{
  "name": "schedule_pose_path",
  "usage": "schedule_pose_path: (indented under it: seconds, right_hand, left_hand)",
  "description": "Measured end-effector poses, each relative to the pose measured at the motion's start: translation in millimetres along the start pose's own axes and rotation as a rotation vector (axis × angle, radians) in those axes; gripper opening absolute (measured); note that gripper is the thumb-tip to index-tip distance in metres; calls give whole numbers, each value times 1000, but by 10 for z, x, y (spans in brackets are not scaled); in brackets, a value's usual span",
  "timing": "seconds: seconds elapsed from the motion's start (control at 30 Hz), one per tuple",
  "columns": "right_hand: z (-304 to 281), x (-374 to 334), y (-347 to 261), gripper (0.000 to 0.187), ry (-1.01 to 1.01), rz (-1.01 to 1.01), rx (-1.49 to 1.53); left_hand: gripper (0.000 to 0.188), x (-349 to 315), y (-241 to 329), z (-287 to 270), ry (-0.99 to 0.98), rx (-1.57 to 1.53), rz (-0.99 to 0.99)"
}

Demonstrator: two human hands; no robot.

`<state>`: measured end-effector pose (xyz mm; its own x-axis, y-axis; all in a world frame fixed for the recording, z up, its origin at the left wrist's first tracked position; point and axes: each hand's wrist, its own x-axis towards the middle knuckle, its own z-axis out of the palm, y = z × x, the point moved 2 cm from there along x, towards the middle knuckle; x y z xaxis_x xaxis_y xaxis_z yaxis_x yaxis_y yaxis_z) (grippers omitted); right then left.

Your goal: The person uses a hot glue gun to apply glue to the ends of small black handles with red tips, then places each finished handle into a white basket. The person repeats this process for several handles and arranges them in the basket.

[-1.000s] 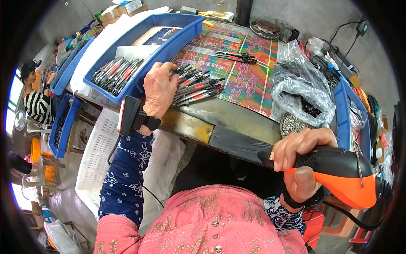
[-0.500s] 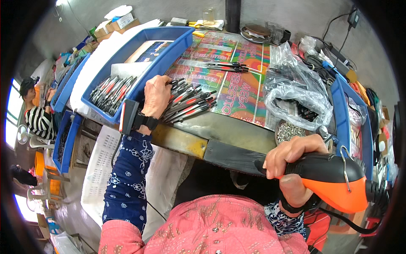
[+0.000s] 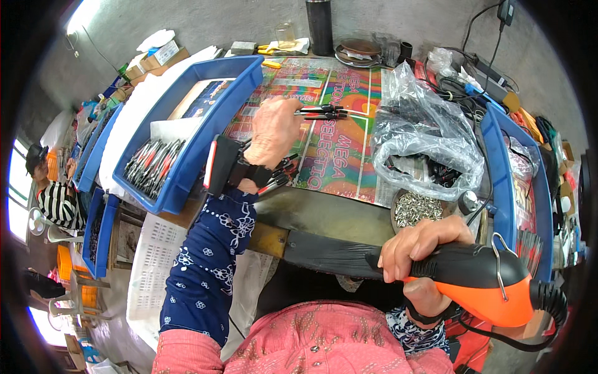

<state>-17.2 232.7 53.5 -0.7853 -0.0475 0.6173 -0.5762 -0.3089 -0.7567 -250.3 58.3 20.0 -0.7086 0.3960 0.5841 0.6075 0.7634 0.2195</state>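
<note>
Since the earlier frame, the left grip (image 3: 274,131) shifts away from the pile (image 3: 275,182) by the tray and now reaches farther over the printed sheet (image 3: 342,163), to the small bunch (image 3: 325,113). Its fingers curl at the near ends of those pens; whether they close on them I cannot tell, as the back of the grip hides the contact. The right grip (image 3: 423,249) wraps firmly around the tool (image 3: 479,277), fingers above and thumb beneath, nose pointing left just above the near edge of the surface (image 3: 336,212).

Pens lie in three places: the bunch on the sheet, the pile partly hidden behind the left wrist, and more inside the blue tray (image 3: 235,101). To the right, a clear bag (image 3: 430,106) with dark parts stands behind a dish of small metal bits (image 3: 416,210).

My reading is that the step in hand is collecting or ordering pens with the left grip, the tool held aside. The next move seems to call for a closed pinch on the bunch, lifting it level so no pen slips, while the tool's nose stays clear.
</note>
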Motion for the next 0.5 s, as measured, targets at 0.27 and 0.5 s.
schedule_pose_path:
  seconds: [0.27, 0.5]
  right_hand:
    - [-191, -38, 103, 37, -7, -30, 135]
    - [-256, -71, 125, 37, 17, -33, 176]
  left_hand:
    - [25, 198, 111, 390, -33, -50, 39]
    - [22, 302, 79, 586, -63, 15, 56]
